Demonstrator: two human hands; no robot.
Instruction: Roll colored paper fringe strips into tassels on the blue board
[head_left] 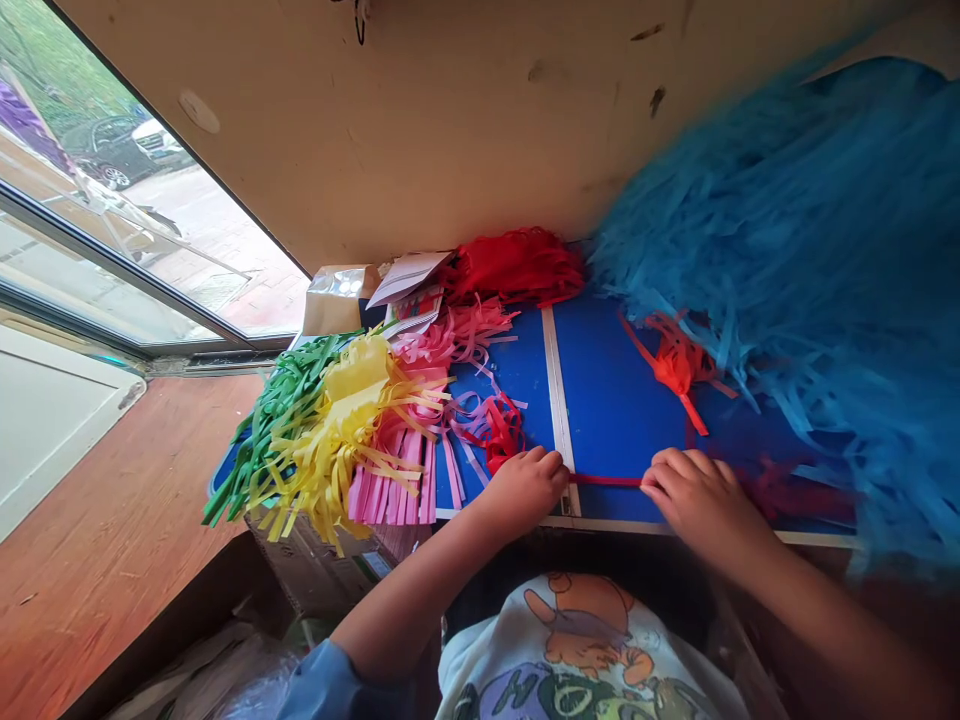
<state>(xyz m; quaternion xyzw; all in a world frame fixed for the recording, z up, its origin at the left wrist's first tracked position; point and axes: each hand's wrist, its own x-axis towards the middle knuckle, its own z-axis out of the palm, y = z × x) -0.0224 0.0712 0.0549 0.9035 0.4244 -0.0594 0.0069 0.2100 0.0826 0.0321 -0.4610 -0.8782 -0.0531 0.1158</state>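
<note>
Head view, only one available. Left hand [529,482] and right hand [694,490] both closed in a pinch, each on one end of a narrow red strip [606,480]. Strip ran near-straight between them, just above the front edge of the blue tabletop [615,400], crossing the pale tape band [556,385]. Looked taut; couldn't tell if twisted or folded.

Red tassel [504,432] lay just beyond the left hand; whether it joined the strip was hidden by the fingers. Orange-red tassel [675,368], with a twisted stem, lay farther back, apart from the right hand. Darker red fringe [802,490] beside the right hand was blurred.

Doing it well, my judgement: even, gentle pull from both sides, since the strip looked thin and likely to tear; grip close to the ends, thumbs against the index fingers; strip kept level and clear of the table edge. Loose strands were best kept out of the pinch, particularly near the blue fringe heap [780,260] on the right, where snagging seemed likeliest.

Yellow fringe [364,375], green fringe [300,390] and pink fringe [394,470] sat left, a red bundle [517,265] by the wall; none of these touched the hands.
</note>
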